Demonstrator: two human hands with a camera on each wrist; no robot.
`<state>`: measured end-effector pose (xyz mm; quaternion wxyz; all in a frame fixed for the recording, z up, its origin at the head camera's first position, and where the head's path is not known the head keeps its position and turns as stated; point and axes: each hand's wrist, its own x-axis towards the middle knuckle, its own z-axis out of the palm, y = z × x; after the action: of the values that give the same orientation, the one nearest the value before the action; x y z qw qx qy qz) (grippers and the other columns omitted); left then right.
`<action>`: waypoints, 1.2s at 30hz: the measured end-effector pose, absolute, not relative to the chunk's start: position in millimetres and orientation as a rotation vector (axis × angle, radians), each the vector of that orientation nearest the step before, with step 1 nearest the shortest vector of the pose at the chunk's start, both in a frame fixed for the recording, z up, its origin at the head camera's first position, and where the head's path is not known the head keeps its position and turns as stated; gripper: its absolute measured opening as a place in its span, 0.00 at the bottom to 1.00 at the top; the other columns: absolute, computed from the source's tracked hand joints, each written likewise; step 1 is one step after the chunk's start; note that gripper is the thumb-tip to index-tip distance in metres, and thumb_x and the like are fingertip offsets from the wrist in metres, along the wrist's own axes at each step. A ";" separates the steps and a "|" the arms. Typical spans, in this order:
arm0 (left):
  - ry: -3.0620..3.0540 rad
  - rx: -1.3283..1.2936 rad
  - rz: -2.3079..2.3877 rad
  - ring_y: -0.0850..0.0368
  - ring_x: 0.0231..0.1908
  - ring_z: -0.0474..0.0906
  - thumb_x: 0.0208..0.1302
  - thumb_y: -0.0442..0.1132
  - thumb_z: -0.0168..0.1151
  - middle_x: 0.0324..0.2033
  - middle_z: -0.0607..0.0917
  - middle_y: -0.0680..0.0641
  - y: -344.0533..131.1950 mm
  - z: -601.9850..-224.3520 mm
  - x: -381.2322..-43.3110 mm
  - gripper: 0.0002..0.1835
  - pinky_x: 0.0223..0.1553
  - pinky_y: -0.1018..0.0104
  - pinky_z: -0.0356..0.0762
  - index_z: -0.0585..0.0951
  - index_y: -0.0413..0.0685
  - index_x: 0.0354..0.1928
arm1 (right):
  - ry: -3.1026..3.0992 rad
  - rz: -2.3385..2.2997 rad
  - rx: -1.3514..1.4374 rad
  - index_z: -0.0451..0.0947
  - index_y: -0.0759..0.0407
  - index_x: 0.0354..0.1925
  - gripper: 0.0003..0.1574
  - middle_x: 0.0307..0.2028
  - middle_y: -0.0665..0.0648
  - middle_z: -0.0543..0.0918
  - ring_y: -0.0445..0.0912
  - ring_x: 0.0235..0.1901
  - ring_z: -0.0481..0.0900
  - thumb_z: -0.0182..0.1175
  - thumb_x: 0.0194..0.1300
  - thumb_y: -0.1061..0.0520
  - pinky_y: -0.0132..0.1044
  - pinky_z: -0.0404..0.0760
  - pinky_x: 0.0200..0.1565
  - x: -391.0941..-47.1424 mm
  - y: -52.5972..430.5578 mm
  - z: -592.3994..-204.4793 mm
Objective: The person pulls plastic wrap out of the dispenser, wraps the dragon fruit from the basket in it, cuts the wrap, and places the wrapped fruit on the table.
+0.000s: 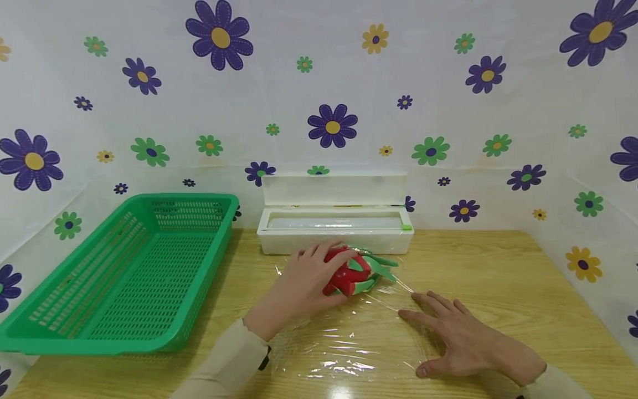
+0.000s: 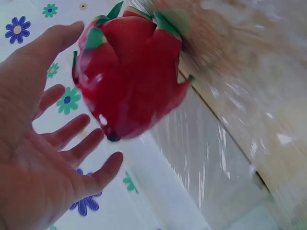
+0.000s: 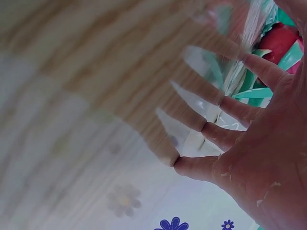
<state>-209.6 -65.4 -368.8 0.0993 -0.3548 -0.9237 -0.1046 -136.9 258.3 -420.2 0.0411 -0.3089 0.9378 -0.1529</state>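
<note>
A red dragon fruit (image 1: 346, 271) with green-tipped scales lies on clear cling film (image 1: 344, 354) in the middle of the table. My left hand (image 1: 311, 277) arches beside and partly over it in the head view, hiding its left side. In the left wrist view the fingers are spread apart, with the fruit (image 2: 129, 72) just past the thumb and fingertips. To the right of the fruit, my right hand (image 1: 458, 335) rests low with spread fingers, fingertips at the film's edge. Taut folds of film run from the fruit's leafy end toward these fingertips.
Behind the fruit stands a white cling film box (image 1: 334, 244), lid raised, with a film roll (image 1: 334, 222) inside and a green slider (image 1: 407, 227). A green perforated basket (image 1: 199, 277) sits at the left. Flower-printed sheeting (image 1: 279, 100) encloses the wooden table (image 1: 498, 260).
</note>
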 end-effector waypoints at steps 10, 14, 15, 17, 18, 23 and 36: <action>-3.070 -1.140 -0.447 0.63 0.36 0.74 0.58 0.51 0.75 0.37 0.78 0.57 -115.7 -368.8 -165.3 0.16 0.38 0.66 0.76 0.80 0.60 0.44 | 2.817 -0.522 -0.911 0.67 0.42 0.73 0.57 0.73 0.66 0.66 0.72 0.72 0.63 0.65 0.53 0.20 0.86 0.61 0.56 -136.2 259.7 -416.8; -3.265 -1.207 -0.505 0.66 0.31 0.68 0.50 0.50 0.79 0.32 0.73 0.60 -131.5 -378.3 -156.1 0.17 0.34 0.69 0.69 0.78 0.64 0.35 | 2.829 -0.535 -0.921 0.69 0.42 0.72 0.57 0.72 0.65 0.68 0.69 0.70 0.65 0.66 0.51 0.19 0.84 0.64 0.56 -135.6 262.8 -416.7; -3.263 -1.219 -0.510 0.67 0.31 0.67 0.47 0.50 0.79 0.32 0.72 0.61 -134.1 -380.9 -154.8 0.17 0.35 0.69 0.68 0.77 0.65 0.34 | 2.837 -0.537 -0.929 0.69 0.43 0.72 0.58 0.72 0.65 0.68 0.69 0.70 0.66 0.66 0.51 0.19 0.83 0.64 0.56 -135.5 263.8 -416.8; -3.236 -1.234 -0.513 0.68 0.32 0.66 0.44 0.50 0.81 0.32 0.71 0.62 -138.6 -385.5 -152.7 0.19 0.36 0.68 0.66 0.76 0.67 0.31 | 2.846 -0.532 -0.951 0.69 0.43 0.72 0.58 0.72 0.65 0.68 0.68 0.70 0.67 0.66 0.51 0.19 0.82 0.66 0.56 -135.5 265.6 -417.1; -3.209 -1.241 -0.505 0.69 0.32 0.66 0.43 0.50 0.81 0.33 0.71 0.62 -140.1 -387.3 -151.9 0.19 0.36 0.68 0.65 0.76 0.67 0.30 | 2.852 -0.529 -0.963 0.69 0.44 0.72 0.58 0.72 0.65 0.68 0.68 0.69 0.67 0.66 0.51 0.19 0.81 0.67 0.57 -135.6 266.1 -417.2; -3.135 -1.258 -0.503 0.70 0.35 0.66 0.45 0.47 0.79 0.35 0.72 0.63 -144.7 -389.9 -150.0 0.14 0.38 0.66 0.65 0.79 0.69 0.28 | 2.879 -0.503 -0.984 0.71 0.44 0.70 0.55 0.73 0.61 0.67 0.65 0.68 0.70 0.66 0.52 0.19 0.70 0.74 0.59 -136.2 266.9 -415.3; -2.962 -1.305 -0.459 0.71 0.36 0.69 0.56 0.41 0.69 0.35 0.75 0.65 -147.5 -391.4 -148.3 0.09 0.36 0.71 0.70 0.81 0.67 0.24 | 2.960 -0.517 -1.031 0.78 0.36 0.53 0.28 0.72 0.59 0.69 0.59 0.64 0.76 0.76 0.56 0.41 0.57 0.82 0.56 -134.5 274.4 -413.1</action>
<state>-148.3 -147.5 -391.4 -0.0637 -0.3985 -0.9042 -0.1401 -134.5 274.4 -413.1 -0.0173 -0.3245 0.9316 -0.1626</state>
